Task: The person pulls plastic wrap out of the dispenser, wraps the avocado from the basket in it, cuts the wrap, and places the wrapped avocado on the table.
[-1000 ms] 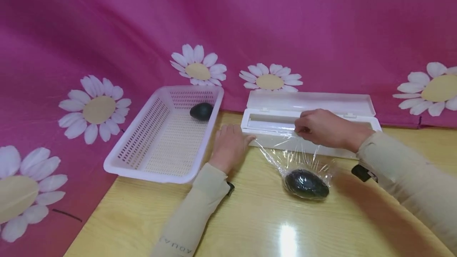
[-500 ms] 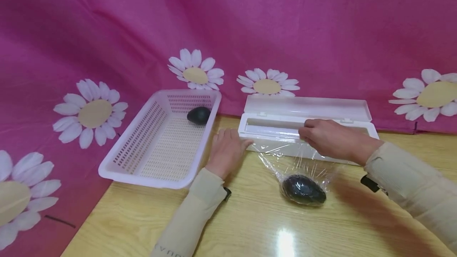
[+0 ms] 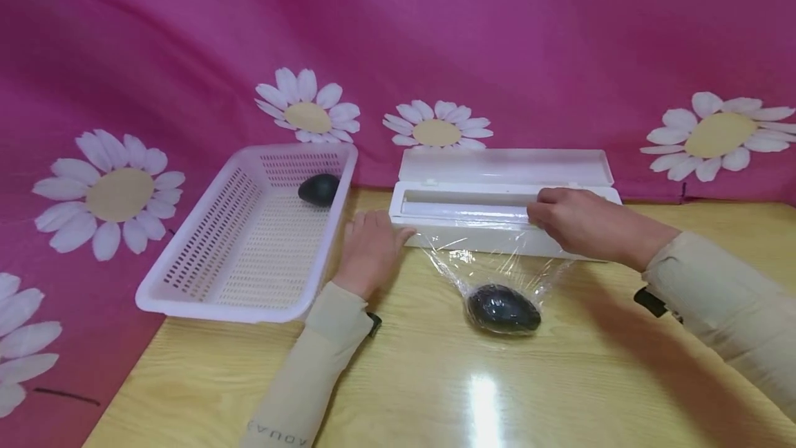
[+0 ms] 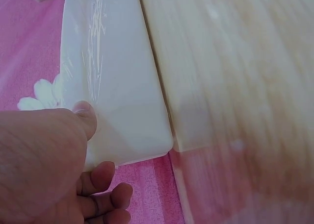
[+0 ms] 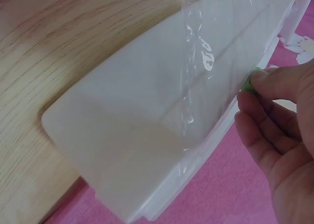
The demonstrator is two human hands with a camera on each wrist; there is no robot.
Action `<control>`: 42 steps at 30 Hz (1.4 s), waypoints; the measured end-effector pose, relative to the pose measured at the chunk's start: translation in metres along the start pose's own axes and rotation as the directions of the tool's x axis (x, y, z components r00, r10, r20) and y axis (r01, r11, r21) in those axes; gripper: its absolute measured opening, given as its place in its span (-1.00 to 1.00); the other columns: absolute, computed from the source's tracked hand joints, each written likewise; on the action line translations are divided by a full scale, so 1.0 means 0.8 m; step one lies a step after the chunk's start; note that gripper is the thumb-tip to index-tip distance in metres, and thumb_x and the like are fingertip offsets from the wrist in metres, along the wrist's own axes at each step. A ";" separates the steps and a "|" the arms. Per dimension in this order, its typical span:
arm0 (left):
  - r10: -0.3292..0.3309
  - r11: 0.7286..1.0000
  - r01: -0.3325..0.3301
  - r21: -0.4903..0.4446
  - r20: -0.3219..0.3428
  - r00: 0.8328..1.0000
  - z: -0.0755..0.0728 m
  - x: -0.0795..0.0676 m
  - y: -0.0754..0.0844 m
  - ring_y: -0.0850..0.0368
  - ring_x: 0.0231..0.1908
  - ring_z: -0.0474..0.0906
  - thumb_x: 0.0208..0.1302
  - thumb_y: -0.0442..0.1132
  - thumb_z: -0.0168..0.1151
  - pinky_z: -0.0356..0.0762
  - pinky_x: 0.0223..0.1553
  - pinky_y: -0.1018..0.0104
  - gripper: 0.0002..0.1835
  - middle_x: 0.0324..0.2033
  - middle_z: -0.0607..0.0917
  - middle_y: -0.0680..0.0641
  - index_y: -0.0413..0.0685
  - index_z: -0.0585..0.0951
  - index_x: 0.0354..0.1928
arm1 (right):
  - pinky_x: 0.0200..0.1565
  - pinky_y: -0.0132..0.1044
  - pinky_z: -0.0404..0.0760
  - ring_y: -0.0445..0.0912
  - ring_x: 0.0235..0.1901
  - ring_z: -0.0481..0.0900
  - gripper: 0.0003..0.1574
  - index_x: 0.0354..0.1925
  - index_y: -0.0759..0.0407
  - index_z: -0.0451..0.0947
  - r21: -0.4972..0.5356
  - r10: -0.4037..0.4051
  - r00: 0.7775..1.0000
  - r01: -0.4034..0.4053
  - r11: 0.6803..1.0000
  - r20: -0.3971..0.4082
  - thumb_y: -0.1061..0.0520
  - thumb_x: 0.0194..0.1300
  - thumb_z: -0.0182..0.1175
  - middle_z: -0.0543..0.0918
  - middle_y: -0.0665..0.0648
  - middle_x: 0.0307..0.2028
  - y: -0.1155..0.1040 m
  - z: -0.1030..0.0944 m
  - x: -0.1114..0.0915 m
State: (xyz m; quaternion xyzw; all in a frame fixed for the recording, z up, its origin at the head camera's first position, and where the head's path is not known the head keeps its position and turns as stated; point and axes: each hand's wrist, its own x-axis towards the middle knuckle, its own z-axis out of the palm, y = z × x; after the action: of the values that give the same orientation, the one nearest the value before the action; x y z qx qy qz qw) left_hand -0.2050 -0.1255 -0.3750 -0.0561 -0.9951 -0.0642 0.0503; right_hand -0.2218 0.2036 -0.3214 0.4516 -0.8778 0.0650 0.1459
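Observation:
A white cling film dispenser (image 3: 485,239) lies near the back of the table with its lid raised and a roll inside. My left hand (image 3: 371,252) grips its left end, thumb on the front face, other fingers around the end. Between thumb and fingers, my right hand (image 3: 587,223) pinches a small green slider (image 5: 251,81) on the dispenser's edge. Clear cling film (image 3: 463,258) stretches from the front edge down to a dark avocado (image 3: 504,310), which it wraps. The right hand covers part of the dispenser's right side in the head view.
Left of the dispenser stands a white slotted basket (image 3: 245,313), with another dark avocado (image 3: 319,189) in its back right corner. A pink flowered cloth (image 3: 528,54) hangs behind the wooden table (image 3: 398,393).
Along the dispenser's front edge, my right hand has slid to the right. My left hand stays at the left end, and the wrapped avocado has kept its place on the table.

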 end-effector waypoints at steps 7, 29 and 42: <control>0.033 0.999 -0.033 0.020 -0.016 0.999 -0.009 0.005 -0.008 -0.12 -0.07 0.42 0.59 0.28 -0.17 0.42 -0.01 0.08 -0.35 -0.19 0.56 -0.19 -0.26 0.48 -0.10 | -0.45 -0.09 0.64 -0.10 -0.53 0.55 -0.71 -0.43 0.11 0.48 -0.011 -0.016 0.998 0.016 1.000 -0.060 0.37 0.17 0.40 0.54 0.05 -0.49 0.010 0.000 -0.001; 0.046 0.999 -0.046 -0.012 -0.004 0.999 -0.008 0.004 -0.003 -0.15 -0.07 0.41 0.59 0.25 -0.13 0.39 -0.02 0.06 -0.39 -0.19 0.53 -0.20 -0.26 0.45 -0.12 | -0.58 -0.15 0.59 -0.16 -0.59 0.50 -0.67 -0.42 0.12 0.49 -0.059 0.008 0.999 -0.011 0.998 -0.045 0.38 0.07 0.46 0.52 0.05 -0.48 0.035 -0.013 -0.049; 0.067 0.998 -0.067 -0.005 -0.045 0.997 -0.006 0.000 -0.007 -0.18 -0.10 0.43 0.58 0.22 -0.06 0.41 -0.07 0.03 -0.40 -0.23 0.56 -0.24 -0.29 0.47 -0.17 | -0.56 -0.13 0.58 -0.13 -0.56 0.50 -0.62 -0.41 0.16 0.56 -0.067 -0.015 0.994 0.008 0.998 -0.111 0.43 -0.13 0.52 0.54 0.09 -0.49 0.046 -0.015 -0.077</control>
State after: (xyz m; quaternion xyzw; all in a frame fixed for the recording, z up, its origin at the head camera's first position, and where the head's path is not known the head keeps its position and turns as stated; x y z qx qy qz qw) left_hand -0.2048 -0.1315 -0.3709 -0.0882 -0.9910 -0.0671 0.0746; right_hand -0.2157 0.2756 -0.3288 0.4472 -0.8674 0.0599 0.2098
